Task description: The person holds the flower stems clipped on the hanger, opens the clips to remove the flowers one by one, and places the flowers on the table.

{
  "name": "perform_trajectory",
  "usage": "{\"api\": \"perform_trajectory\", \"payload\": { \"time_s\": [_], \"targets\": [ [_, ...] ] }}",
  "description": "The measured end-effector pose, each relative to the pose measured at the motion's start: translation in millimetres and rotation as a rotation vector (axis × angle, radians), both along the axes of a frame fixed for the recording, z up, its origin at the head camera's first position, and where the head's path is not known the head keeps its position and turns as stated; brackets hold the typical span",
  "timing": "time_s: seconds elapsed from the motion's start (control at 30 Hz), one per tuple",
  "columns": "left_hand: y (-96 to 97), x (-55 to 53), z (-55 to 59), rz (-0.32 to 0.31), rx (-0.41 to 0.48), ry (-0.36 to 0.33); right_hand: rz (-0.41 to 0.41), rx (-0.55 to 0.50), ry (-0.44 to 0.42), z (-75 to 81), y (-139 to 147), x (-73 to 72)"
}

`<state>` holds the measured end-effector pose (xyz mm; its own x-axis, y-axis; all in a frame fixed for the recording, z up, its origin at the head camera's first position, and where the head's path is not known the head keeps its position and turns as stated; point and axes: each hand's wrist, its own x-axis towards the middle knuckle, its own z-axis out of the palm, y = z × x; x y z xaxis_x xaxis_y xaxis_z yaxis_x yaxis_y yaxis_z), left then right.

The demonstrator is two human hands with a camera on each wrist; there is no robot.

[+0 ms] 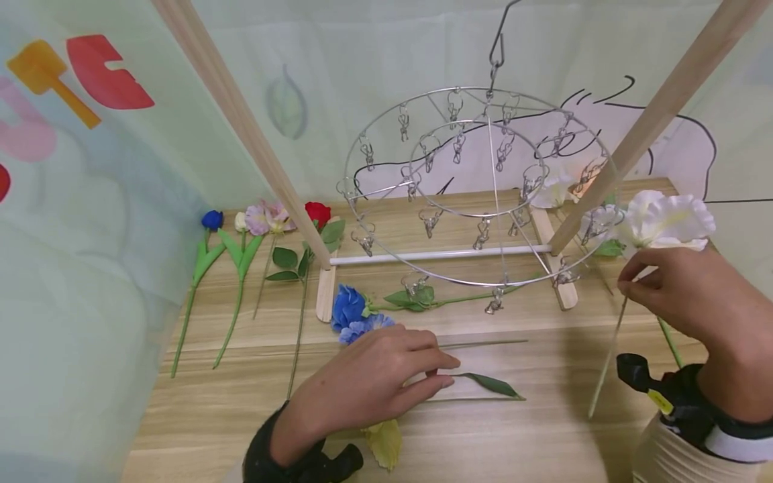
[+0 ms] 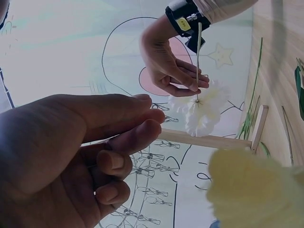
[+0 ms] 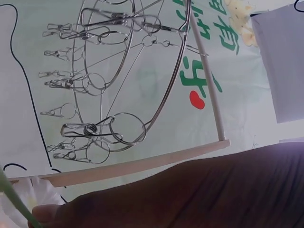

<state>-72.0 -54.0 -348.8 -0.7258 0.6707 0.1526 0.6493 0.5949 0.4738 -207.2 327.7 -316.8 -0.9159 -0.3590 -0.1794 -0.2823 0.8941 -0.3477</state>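
Observation:
My right hand (image 1: pixel 694 295) pinches the stem of a white artificial flower (image 1: pixel 664 218) between thumb and fingertips, with the bloom up and the stem (image 1: pixel 606 362) slanting down over the table. In the left wrist view, the white bloom (image 2: pixel 204 111) shows beside the right hand (image 2: pixel 173 71). My left hand (image 1: pixel 377 376) hovers over the table with loosely bent fingers and nothing between them. Under it lies a yellow flower (image 1: pixel 384 443), its green leaf (image 1: pixel 492 384) beyond the fingertips. Blue flowers (image 1: pixel 348 307) lie just past the left hand.
A round metal clip hanger (image 1: pixel 447 258) with several dangling clips hangs from a hook between wooden posts (image 1: pixel 235 121). A white rod (image 1: pixel 441 255) joins the feet. Blue tulip (image 1: pixel 213 219), pink flower (image 1: pixel 268 218) and red rose (image 1: pixel 317 213) lie left. Printed cloth (image 1: pixel 374 54) hangs behind.

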Motion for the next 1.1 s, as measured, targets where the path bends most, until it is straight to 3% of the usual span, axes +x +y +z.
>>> {"api": "perform_trajectory", "payload": {
  "time_s": [0.43,0.73,1.1],
  "targets": [
    [0.6,-0.3,0.3,0.001,-0.005,-0.003,-0.049,0.097,0.016,-4.4,12.4,-12.8],
    [1.0,-0.1,-0.6,-0.002,0.004,-0.002,-0.073,0.079,0.062,-1.1,15.8,-14.3],
    [0.9,-0.7,-0.3,-0.006,-0.002,-0.009,-0.156,0.042,0.15,-9.3,22.7,-21.8]
  ]
}}
